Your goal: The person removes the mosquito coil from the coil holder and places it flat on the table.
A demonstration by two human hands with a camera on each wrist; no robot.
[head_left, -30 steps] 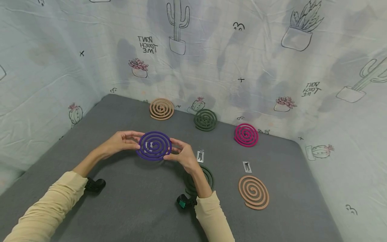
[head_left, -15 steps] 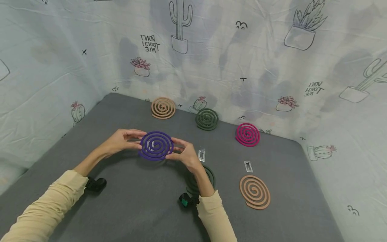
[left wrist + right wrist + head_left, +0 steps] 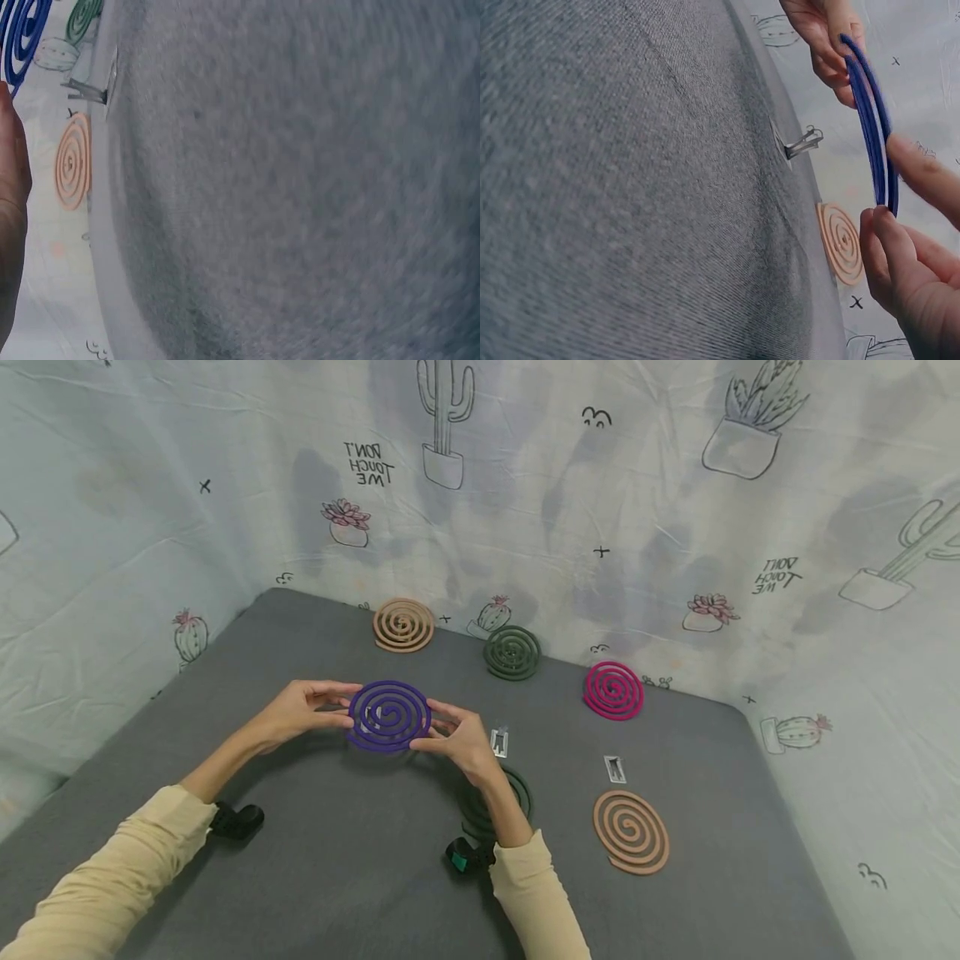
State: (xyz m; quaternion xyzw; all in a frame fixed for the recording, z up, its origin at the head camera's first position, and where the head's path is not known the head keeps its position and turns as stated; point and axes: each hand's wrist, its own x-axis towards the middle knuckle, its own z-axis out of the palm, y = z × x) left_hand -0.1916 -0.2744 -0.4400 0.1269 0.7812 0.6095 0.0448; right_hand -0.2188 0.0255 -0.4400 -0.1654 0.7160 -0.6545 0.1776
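Note:
Both hands hold a purple mosquito coil (image 3: 390, 716) by its edges, raised above the grey surface. The left hand (image 3: 298, 708) pinches its left edge between thumb and fingers. My right hand (image 3: 467, 747) pinches the lower right edge, thumb toward me. Seen edge-on in the right wrist view, the coil (image 3: 867, 112) shows two thin layers with a narrow gap. Through its rings in the head view a small metal coil stand (image 3: 371, 719) shows behind. A dark green coil (image 3: 520, 787) lies partly hidden under the right forearm.
Two more metal stands (image 3: 500, 742) sit to the right, and a tan coil (image 3: 631, 830) lies at front right. Along the back stand a tan coil (image 3: 402, 625), a green coil (image 3: 512, 653) and a pink coil (image 3: 613, 691). A printed cloth (image 3: 525, 502) rises behind them.
The purple coil has shifted slightly to the right, with both hands keeping the same grip. The head view has moved a little; the other coils and stands stay in place.

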